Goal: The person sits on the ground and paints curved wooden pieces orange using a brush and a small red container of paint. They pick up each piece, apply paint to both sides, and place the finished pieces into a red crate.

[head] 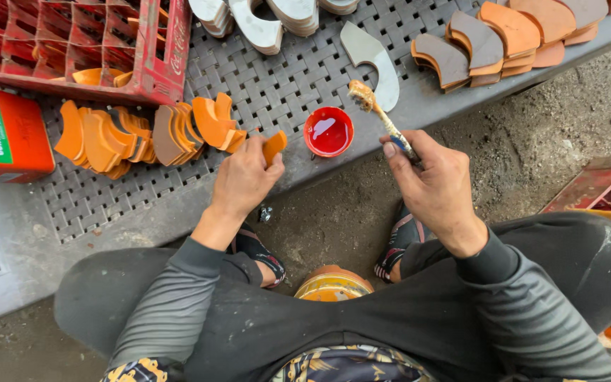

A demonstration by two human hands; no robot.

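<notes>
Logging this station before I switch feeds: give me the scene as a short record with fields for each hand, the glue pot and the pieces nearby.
left hand: left hand pinches an orange curved piece
right hand: right hand grips a toothbrush, bristles up and smeared
pot: small red cap on the grey mat, between the hands
nearby: stacked orange pieces left of the left hand; red crate behind them

Both hands (pixel 249 177) (pixel 433 184) raised, fingers closed
</notes>
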